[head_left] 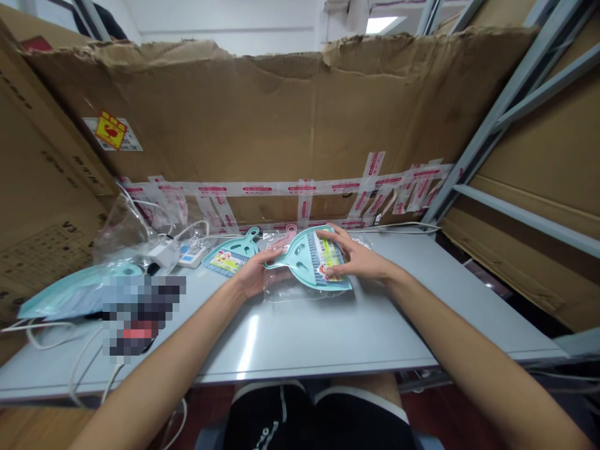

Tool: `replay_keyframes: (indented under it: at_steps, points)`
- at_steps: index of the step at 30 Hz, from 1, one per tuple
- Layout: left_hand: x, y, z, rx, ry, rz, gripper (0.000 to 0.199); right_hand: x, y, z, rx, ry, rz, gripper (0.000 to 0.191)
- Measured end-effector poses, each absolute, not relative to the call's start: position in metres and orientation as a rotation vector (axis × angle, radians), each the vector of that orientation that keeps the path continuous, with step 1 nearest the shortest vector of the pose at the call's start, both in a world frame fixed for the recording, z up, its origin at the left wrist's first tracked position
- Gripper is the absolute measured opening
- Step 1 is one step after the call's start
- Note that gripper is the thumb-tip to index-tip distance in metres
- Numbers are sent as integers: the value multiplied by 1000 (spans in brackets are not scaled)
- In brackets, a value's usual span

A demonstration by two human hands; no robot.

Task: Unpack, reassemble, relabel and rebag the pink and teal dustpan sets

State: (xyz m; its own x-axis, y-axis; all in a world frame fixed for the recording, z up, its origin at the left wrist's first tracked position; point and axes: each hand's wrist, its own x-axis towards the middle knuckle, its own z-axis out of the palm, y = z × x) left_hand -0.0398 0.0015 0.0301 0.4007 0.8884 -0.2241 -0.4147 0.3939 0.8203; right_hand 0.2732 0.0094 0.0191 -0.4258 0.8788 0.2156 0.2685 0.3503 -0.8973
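A mint-green mini dustpan (302,265) lies tilted over the grey table, with a striped brush and a colourful label on its right part. Clear plastic film shows around and beneath it. My left hand (255,272) is closed on its handle at the left end. With fingers bent over the label and the far edge, my right hand (354,253) grips the wide end. Just left of my left hand, a second mint-green dustpan (229,255) with a label lies on the table. Behind the held one, a pink dustpan handle (291,231) pokes out.
On the left are plastic-wrapped light-blue items (70,290), a white power strip (192,255), loose cables and a pixelated dark object (145,319). A taped cardboard sheet (281,125) walls off the back. Metal shelf posts (487,119) and more cardboard stand at right.
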Motion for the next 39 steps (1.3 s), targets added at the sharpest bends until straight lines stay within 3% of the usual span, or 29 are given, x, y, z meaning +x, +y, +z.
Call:
replay_keyframes:
  at_steps: [6,10,17,26,35,39]
  points:
    - [-43,5,27,654,759,1022,34,270,19,13,-861,-1167,1417,43]
    - [-45,9,22,598,777,1052,33,267,21,7,-849,-1082,1690,24]
    - [-46,12,19,545,770,1058,28,268,16,4,-807,-1131,1820,27]
    - [-39,11,17,550,716,1011,20,265,21,2,-800,-1090,1618,27]
    - [-36,10,14,629,714,962,27,274,27,13,-820,-997,1451,25]
    - [-37,10,13,699,710,973,39,275,26,16,-840,-997,1426,30]
